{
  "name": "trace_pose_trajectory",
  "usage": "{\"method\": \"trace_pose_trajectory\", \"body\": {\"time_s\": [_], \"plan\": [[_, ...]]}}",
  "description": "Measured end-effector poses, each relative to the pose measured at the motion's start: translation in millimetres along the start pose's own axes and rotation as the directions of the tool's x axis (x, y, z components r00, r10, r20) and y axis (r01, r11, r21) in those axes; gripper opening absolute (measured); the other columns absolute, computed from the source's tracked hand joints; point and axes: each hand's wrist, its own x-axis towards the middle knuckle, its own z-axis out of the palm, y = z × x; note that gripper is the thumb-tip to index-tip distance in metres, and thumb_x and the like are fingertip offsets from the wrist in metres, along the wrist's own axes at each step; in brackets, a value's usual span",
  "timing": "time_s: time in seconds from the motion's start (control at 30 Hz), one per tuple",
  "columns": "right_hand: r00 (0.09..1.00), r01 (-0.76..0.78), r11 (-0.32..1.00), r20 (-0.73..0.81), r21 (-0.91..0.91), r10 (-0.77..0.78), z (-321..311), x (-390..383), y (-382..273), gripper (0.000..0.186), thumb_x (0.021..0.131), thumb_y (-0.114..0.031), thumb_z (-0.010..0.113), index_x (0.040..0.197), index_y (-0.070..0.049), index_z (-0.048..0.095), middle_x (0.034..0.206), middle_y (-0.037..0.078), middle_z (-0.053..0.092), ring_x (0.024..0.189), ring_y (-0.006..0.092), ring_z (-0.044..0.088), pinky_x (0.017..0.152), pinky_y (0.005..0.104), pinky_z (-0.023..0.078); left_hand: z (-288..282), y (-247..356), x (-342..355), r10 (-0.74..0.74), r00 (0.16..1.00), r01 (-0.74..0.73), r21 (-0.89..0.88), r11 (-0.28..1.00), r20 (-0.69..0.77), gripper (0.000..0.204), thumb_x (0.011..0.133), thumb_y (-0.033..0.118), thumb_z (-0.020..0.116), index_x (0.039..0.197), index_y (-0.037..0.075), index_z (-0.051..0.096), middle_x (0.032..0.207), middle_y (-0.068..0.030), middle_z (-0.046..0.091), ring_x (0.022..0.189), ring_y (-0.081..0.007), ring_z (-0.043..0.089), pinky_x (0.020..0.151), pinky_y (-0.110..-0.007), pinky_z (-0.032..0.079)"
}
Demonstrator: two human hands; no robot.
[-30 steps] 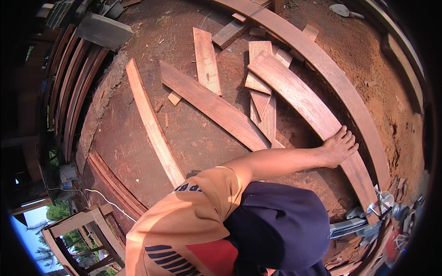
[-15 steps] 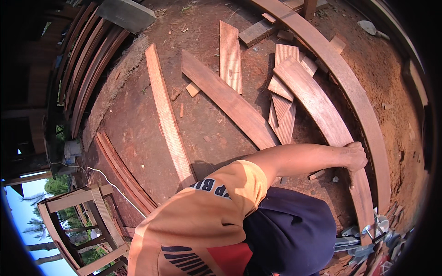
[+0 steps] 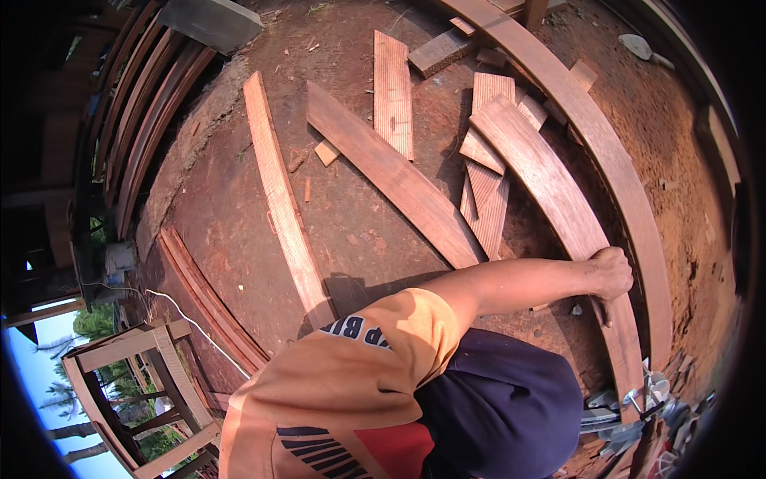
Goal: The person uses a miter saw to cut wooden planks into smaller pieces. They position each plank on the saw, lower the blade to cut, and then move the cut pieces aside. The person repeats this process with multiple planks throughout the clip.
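Wood, reddish-brown: planks lie scattered over bare red dirt ground (image 3: 239,215).
Hand in view: one hand (image 3: 610,271), at the end of a bare forearm that reaches across from the orange sleeve (image 3: 375,351); which of the person's hands it is, cannot tell.
Fingers: curled down over the edge of the curved plank (image 3: 550,191), gripping it; thumb side toward the plank's lower end.
Curved plank: lies flat on the ground at right, arcing from the offcut pile down toward the metal tool (image 3: 638,399); the hand holds it on its lower half.
Outer long plank (image 3: 606,152): runs just beside the curved plank, on its right, following the same arc.
Other hand: not visible.
Straight board (image 3: 391,172): lies diagonally, centre, well apart from the hand.
Narrow strip (image 3: 283,207): left of the board, apart from it.
Short offcuts (image 3: 483,184): heaped partly under the curved plank's upper end.
Stacked timber (image 3: 136,120): far left, in shade.
Wooden frame (image 3: 136,375): lower left.
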Motion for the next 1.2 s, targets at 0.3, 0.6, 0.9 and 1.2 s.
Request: {"method": "trace_pose_trajectory", "body": {"time_s": [0.3, 0.6, 0.9, 1.2], "plan": [[0.824, -0.556, 0.806, 0.008, 0.204, 0.567, -6.6, 5.7, -58.6, 0.051, 0.107, -0.048, 0.053, 0.093, 0.0, 0.062, 0.058, 0.008, 0.05, 0.045, 0.0167, 0.05, 0.04, 0.0362, 0.036, -12.6, 21.7, -39.6, 0.055, 0.868, -0.013, 0.086, 0.996, -0.494, 0.065, 0.07, 0.057, 0.082, 0.102, 0.0, 0.073, 0.107, -0.0174, 0.069, 0.113, -0.0329, 0.061, 0.105, -0.049, 0.043], [0.991, -0.05, 0.987, 0.112, -0.151, 0.067, -38.5, -1.3, -144.4, 0.037, 0.08, 0.01, 0.058, 0.115, 0.0, 0.059, 0.123, 0.018, 0.057, 0.118, 0.0336, 0.058, 0.099, 0.0457, 0.048, 75.4, 90.3, -199.6, 0.376, 0.902, -0.367, -0.839, 0.402, -0.214, 0.034, 0.082, 0.03, 0.078, 0.088, 0.001, 0.062, 0.089, -0.0136, 0.058, 0.084, -0.0275, 0.065, 0.07, -0.044, 0.047], [0.914, -0.393, 0.822, -0.079, -0.413, 0.398, -15.0, 23.0, -65.6, 0.049, 0.108, -0.037, 0.048, 0.101, 0.008, 0.066, 0.093, 0.026, 0.068, 0.084, 0.0412, 0.07, 0.071, 0.0538, 0.054, 2.9, 45.4, -212.7, -0.127, 0.779, -0.241, -0.48, 0.844, -0.614, 0.053, 0.063, 0.033, 0.091, 0.098, 0.003, 0.066, 0.117, -0.0122, 0.06, 0.112, -0.0318, 0.056, 0.093, -0.044, 0.049], [0.976, 0.161, 0.986, -0.15, 0.029, -0.155, -20.0, 23.3, -74.3, 0.029, 0.085, -0.026, 0.077, 0.108, -0.007, 0.077, 0.106, 0.023, 0.075, 0.099, 0.039, 0.071, 0.086, 0.0466, 0.056, 14.1, 18.5, -68.8, 0.02, 0.922, 0.078, 0.234, 0.969, -0.387, 0.092, 0.081, 0.054, 0.073, 0.15, -0.001, 0.048, 0.152, -0.026, 0.047, 0.146, -0.0423, 0.039, 0.119, -0.075, 0.019]]}}
